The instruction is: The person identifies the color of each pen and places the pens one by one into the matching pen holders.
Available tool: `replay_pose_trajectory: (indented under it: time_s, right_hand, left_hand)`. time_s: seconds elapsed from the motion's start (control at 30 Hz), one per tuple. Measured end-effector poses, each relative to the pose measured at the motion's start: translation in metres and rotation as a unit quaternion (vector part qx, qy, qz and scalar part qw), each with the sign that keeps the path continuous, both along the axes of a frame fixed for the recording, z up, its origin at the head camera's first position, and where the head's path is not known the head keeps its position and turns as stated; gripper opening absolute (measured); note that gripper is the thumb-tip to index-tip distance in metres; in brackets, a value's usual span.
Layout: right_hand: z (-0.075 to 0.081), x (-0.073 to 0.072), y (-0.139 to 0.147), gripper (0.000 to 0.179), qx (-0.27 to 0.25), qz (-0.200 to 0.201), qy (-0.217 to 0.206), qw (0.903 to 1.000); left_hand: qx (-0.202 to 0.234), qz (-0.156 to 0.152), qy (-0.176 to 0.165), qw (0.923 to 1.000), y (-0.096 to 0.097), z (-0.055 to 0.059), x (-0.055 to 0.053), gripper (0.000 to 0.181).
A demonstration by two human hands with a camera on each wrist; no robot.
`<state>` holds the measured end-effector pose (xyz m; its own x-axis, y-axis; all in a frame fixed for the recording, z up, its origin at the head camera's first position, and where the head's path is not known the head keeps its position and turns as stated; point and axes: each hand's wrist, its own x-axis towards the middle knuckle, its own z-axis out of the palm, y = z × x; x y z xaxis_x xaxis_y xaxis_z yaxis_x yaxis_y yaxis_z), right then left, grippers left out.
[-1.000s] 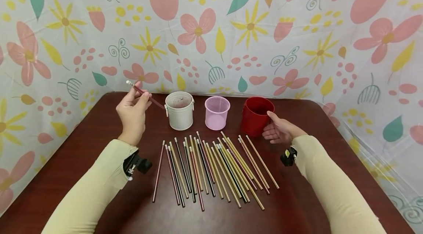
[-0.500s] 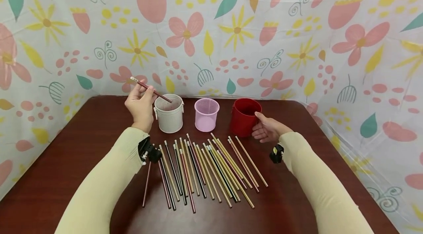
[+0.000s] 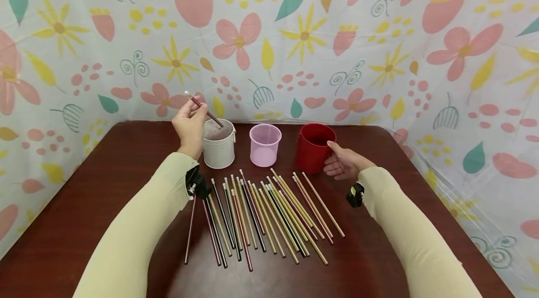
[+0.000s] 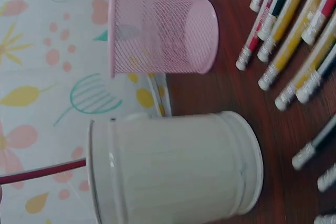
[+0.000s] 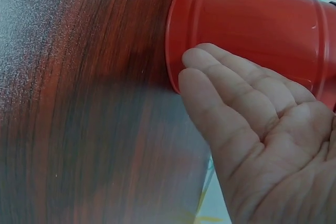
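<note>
I'd tip the slim dark-red pencil steeper before releasing: left hand pinches it, low end at the mouth of the far-left round white metal bucket, right hand straight-fingered by the red metal bucket.

A tabletop work spot, room unclear: flowered cloth hangs along the far edge of a dark table.

I see a glossy reddish-brown bench; a white bucket, a pink mesh cup and a red bucket stand toward its back, pencils spread before them.
</note>
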<state>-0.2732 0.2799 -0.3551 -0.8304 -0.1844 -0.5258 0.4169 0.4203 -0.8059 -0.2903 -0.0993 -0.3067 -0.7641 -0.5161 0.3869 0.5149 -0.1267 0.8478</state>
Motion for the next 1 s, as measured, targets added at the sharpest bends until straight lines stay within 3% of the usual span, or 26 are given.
replay_pose_trajectory:
  time_s: [0.17,0.3,0.4,0.53,0.7,0.87,1.0]
  right_hand:
    - [-0.003,-0.004,-0.008,0.087,-0.005,-0.013,0.011,0.9998]
    - [-0.005,-0.003,-0.007,0.088,-0.011,-0.010,0.013,0.9998]
    - [-0.006,-0.001,-0.003,0.090,-0.013,-0.004,0.011,0.9998]
    - [-0.005,0.000,-0.001,0.091,-0.007,-0.002,0.011,0.9999]
    - [-0.005,0.001,-0.002,0.091,-0.011,-0.008,0.013,0.9998]
    - [-0.006,0.001,-0.002,0.090,-0.011,-0.021,0.017,0.9996]
    - [-0.006,0.002,0.000,0.089,-0.010,-0.022,0.020,0.9995]
  left_hand:
    - [-0.014,-0.020,-0.013,0.9996,-0.002,-0.005,0.003,0.023]
    - [-0.067,-0.017,-0.025,0.9973,-0.001,-0.013,0.001,0.024]
    - [-0.105,-0.033,-0.036,0.9933,0.000,-0.018,0.000,0.025]
    - [-0.150,-0.058,-0.066,0.9848,0.000,-0.025,0.000,0.027]
    - [-0.208,-0.061,-0.094,0.9718,-0.001,-0.035,-0.001,0.026]
    - [-0.266,-0.074,-0.093,0.9566,-0.004,-0.045,-0.004,0.024]
    - [-0.299,-0.075,-0.080,0.9480,-0.005,-0.046,-0.004,0.023]
